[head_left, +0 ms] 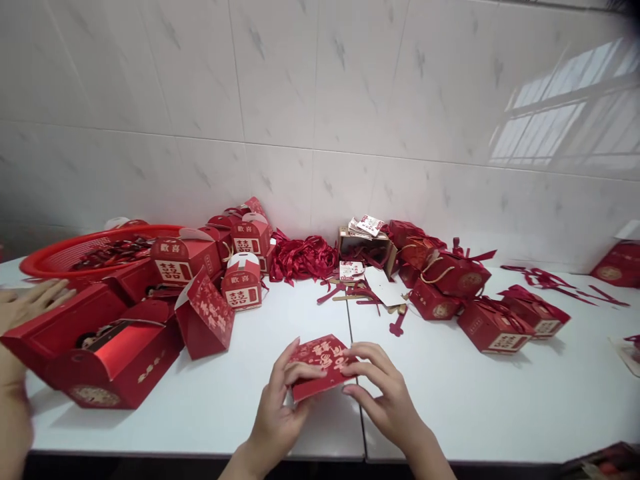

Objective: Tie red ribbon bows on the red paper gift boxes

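A red paper gift box (316,383) with pale printed characters is held just above the front of the white table. My left hand (276,410) grips its left side, fingers on top and thumb underneath. At the right edge, my right hand (385,393) has its fingertips on the printed panel and its thumb close to the lower corner. How far the box is folded, and whether anything is inside, cannot be seen. The nearest other item is a red box with a slanted printed panel (205,320), standing to the left.
Open red boxes (125,363) and a red plastic basket (37,267) of wrapped sweets are at left, beside another person's hand (30,307). Red ribbons (305,257) lie against the wall. Tags (370,225) top a carton (391,260); tied boxes (495,323) sit right.
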`<state>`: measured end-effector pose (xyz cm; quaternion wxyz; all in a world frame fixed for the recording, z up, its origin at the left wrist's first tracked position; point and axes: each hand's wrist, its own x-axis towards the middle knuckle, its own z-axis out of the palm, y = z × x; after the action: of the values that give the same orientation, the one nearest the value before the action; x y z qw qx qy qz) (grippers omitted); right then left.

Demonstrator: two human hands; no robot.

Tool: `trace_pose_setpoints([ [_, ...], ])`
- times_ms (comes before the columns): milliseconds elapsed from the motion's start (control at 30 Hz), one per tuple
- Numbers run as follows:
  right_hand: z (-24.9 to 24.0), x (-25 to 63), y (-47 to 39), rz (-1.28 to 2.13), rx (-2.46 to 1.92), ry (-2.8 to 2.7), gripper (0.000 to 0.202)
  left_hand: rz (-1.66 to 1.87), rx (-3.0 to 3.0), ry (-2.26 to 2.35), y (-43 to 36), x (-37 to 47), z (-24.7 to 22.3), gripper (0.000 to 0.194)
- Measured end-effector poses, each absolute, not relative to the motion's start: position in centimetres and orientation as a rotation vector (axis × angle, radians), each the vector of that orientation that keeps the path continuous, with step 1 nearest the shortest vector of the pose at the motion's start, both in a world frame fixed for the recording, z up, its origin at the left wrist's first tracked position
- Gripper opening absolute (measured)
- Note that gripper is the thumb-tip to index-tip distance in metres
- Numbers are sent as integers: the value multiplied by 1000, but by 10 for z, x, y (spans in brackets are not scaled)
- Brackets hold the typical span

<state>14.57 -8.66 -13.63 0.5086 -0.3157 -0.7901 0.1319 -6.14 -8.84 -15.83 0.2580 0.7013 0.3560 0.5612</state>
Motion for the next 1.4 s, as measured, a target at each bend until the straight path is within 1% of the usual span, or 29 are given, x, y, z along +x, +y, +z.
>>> trace_pose_setpoints([
  [67,-138,142,-82,296,-757,-1912,17,1502,1977,925,-83,-65,-151,56],
  [167,-135,133,-66,286,-854,-1880,13,1373,2012,923,-65,-64,-135,23],
  [200,-134,131,-57,286,-904,-1867,12,1336,1971,949,-55,-62,-129,17],
  [233,-132,130,-47,286,-955,-1855,12,1321,1890,1013,-42,-60,-124,16],
  [300,-131,134,-19,281,-1065,-1821,19,1358,1796,1104,-10,-57,-117,17],
  [400,-133,152,30,261,-1311,-1732,28,1488,1684,1211,40,-58,-117,27],
  [500,-139,173,76,256,-1560,-1703,25,1628,1572,1304,72,-66,-125,35],
  [633,-144,183,120,264,-1782,-1771,30,1659,1538,1286,77,-73,-133,34],
  [800,-152,175,142,336,-1953,-1878,32,1628,1568,1226,68,-74,-133,30],
  [933,-158,178,143,432,-2005,-1946,31,1605,1588,1216,66,-75,-133,30],
  [1133,-162,186,141,572,-1935,-2070,30,1597,1628,1202,64,-78,-134,28],
  [1400,-162,192,147,547,-1838,-2058,30,1596,1614,1211,69,-81,-138,30],
])
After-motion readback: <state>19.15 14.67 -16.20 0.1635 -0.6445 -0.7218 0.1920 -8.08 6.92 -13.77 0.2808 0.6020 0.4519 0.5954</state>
